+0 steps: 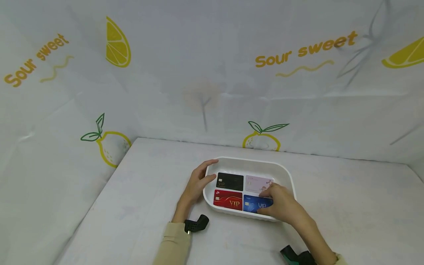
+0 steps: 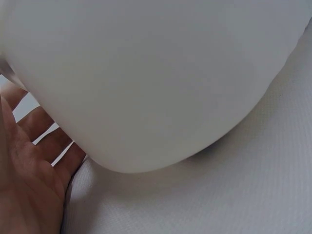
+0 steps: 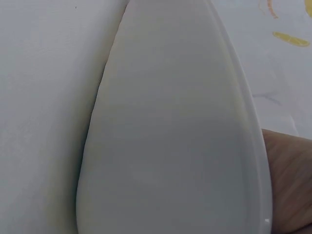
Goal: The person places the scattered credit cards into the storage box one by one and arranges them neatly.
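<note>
A white tray [image 1: 247, 163] holds a black VIP card [image 1: 230, 181], a pink card [image 1: 256, 183], a red VIP card [image 1: 228, 199] and a blue VIP card [image 1: 253, 203], laid in two rows. At the tray's left end my left hand [image 1: 195, 184] holds the rim, thumb and forefinger spread. The left wrist view shows its fingers [image 2: 46, 139] against the outer wall. Reaching over the right end, my right hand [image 1: 281, 204] pinches the blue card, thumb at the near edge and finger at the far edge. In the right wrist view the wall hides its fingertips.
Under the tray is a white tabletop [image 1: 132, 206]. White sheeting [image 1: 185, 66] printed with lemons and lettering rises behind and at the left. Dark wrist devices sit by the left wrist [image 1: 197, 223] and right wrist [image 1: 298, 256].
</note>
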Motion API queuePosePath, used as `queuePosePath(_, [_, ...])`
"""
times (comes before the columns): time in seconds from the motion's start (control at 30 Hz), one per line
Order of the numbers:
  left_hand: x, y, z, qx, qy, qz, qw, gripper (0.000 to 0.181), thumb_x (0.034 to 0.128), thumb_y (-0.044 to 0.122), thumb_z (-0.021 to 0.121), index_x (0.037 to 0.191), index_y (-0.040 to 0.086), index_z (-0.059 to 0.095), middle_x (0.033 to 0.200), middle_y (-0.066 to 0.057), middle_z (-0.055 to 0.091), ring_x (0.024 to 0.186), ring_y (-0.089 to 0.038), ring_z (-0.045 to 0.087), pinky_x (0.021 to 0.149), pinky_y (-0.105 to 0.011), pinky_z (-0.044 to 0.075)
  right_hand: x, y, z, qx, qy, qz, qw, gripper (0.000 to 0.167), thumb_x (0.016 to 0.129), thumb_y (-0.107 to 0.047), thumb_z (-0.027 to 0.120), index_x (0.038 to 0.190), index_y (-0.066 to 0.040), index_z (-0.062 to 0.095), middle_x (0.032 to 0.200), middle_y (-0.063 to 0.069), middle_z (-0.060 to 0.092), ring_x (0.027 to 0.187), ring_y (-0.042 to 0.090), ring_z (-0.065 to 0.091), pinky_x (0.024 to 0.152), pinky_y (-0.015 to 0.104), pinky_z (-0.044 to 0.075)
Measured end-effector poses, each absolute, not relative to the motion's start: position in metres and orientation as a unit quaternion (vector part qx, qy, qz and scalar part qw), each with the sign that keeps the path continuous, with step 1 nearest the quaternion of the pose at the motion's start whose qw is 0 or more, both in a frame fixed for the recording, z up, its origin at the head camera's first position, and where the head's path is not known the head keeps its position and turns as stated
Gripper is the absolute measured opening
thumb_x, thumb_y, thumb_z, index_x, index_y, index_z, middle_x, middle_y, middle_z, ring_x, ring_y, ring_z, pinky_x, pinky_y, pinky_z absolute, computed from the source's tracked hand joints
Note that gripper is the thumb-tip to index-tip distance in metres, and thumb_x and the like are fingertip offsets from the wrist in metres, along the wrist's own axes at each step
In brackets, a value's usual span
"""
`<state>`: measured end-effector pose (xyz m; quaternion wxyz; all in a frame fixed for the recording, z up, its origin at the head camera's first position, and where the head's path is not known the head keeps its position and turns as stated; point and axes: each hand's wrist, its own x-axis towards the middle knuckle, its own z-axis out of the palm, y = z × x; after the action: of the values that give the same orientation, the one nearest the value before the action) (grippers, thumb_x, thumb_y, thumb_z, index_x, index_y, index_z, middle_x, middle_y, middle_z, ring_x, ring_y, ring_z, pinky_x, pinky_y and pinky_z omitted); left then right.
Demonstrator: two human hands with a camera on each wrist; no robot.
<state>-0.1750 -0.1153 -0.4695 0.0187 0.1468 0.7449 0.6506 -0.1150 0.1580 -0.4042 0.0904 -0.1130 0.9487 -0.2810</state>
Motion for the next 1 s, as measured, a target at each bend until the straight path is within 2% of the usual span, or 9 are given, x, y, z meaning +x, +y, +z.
queuePosePath(0.23, [-0.1750,-0.1150,-0.4695,0.145,0.746,0.650,0.021,0.048,0.0952,0.010,0.056,0.143,0.010,0.057,0.155,-0.010,0.051,0.151,-0.028,0.041,0.128,-0.051,0.029,-0.1131,0.1575,-0.4025,-0.119,0.948,-0.283,0.083,0.055,0.064,-0.021,0.097,0.106,0.008,0.076,0.102,0.014,0.073,0.091,0.021,0.064,0.081,0.043,0.058])
queuePosePath(0.4, [-0.1748,-0.1141,-0.4682,0.146,0.745,0.650,0.022,0.048,0.0948,0.009,0.056,0.143,0.009,0.057,0.155,-0.010,0.051,0.152,-0.028,0.040,0.128,-0.050,0.027,-0.1125,0.1583,-0.4014,-0.111,0.943,-0.299,0.091,0.059,0.068,-0.025,0.095,0.114,0.006,0.074,0.100,0.011,0.070,0.094,0.022,0.065,0.085,0.047,0.061])
queuePosePath(0.53, [-0.1742,-0.1141,-0.4675,0.147,0.745,0.651,0.023,0.049,0.0943,0.008,0.056,0.143,0.008,0.057,0.155,-0.011,0.051,0.153,-0.028,0.038,0.129,-0.050,0.026,-0.1120,0.1597,-0.4007,-0.112,0.937,-0.319,0.093,0.056,0.072,-0.026,0.093,0.117,0.002,0.074,0.103,0.010,0.070,0.098,0.024,0.067,0.087,0.048,0.061])
queuePosePath(0.7, [-0.1740,-0.1134,-0.4669,0.147,0.745,0.650,0.027,0.049,0.0944,0.008,0.056,0.143,0.008,0.056,0.155,-0.011,0.051,0.152,-0.028,0.039,0.129,-0.050,0.026,-0.1099,0.1617,-0.3999,-0.129,0.926,-0.344,0.084,0.048,0.078,-0.025,0.089,0.117,-0.001,0.075,0.105,0.008,0.072,0.095,0.020,0.067,0.081,0.041,0.063])
queuePosePath(0.87, [-0.1739,-0.1131,-0.4665,0.149,0.746,0.648,0.029,0.049,0.0944,0.010,0.056,0.143,0.008,0.056,0.156,-0.012,0.050,0.152,-0.030,0.039,0.129,-0.051,0.026,-0.1068,0.1627,-0.3991,-0.158,0.925,-0.343,0.039,0.040,0.083,-0.021,0.084,0.117,-0.002,0.075,0.108,0.009,0.073,0.096,0.021,0.067,0.080,0.038,0.064])
queuePosePath(1.0, [-0.1757,-0.1145,-0.4658,0.165,0.742,0.649,0.031,0.050,0.0958,0.010,0.057,0.145,0.006,0.054,0.156,-0.014,0.049,0.152,-0.031,0.039,0.129,-0.052,0.026,-0.1060,0.1610,-0.4001,-0.157,0.939,-0.303,-0.031,0.038,0.084,-0.021,0.083,0.118,-0.005,0.076,0.118,0.014,0.072,0.108,0.031,0.066,0.090,0.050,0.061])
